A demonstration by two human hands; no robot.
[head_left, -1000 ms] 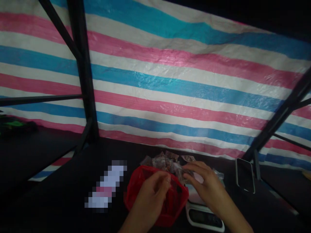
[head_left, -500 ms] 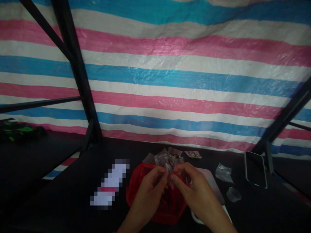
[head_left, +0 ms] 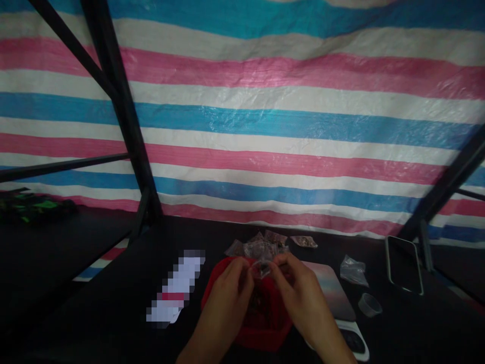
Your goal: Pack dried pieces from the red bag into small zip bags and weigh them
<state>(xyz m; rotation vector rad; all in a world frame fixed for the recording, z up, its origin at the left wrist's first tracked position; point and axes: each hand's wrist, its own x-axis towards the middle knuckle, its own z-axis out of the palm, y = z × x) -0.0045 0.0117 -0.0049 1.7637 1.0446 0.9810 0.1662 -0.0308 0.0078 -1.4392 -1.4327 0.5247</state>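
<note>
A small clear plastic bag [head_left: 261, 269] is stretched between my two hands, its mouth spread apart. My left hand [head_left: 231, 290] pinches one side of it, and my right hand [head_left: 293, 280] pinches the other. Both hands are over a red container [head_left: 273, 341], in which small dark pieces lie, too dim to make out. Just behind it lies a heap of clear bags [head_left: 259, 248] with small brownish contents. One more filled bag [head_left: 304, 241] rests a little to the right of the heap.
Partly under my right forearm is a white digital scale [head_left: 337, 298] with a metallic plate. To its right are a crumpled clear bag [head_left: 353, 270], a small clear cup [head_left: 370, 305] and a phone [head_left: 404, 264]. A blurred-out white-and-red item [head_left: 176, 288] lies left. Black metal posts [head_left: 129, 116] flank the table.
The bag between my fingers was narrow and edge-on; now its mouth is spread wider. My hands have moved slightly apart. The view has shifted a little, showing more of the scale.
</note>
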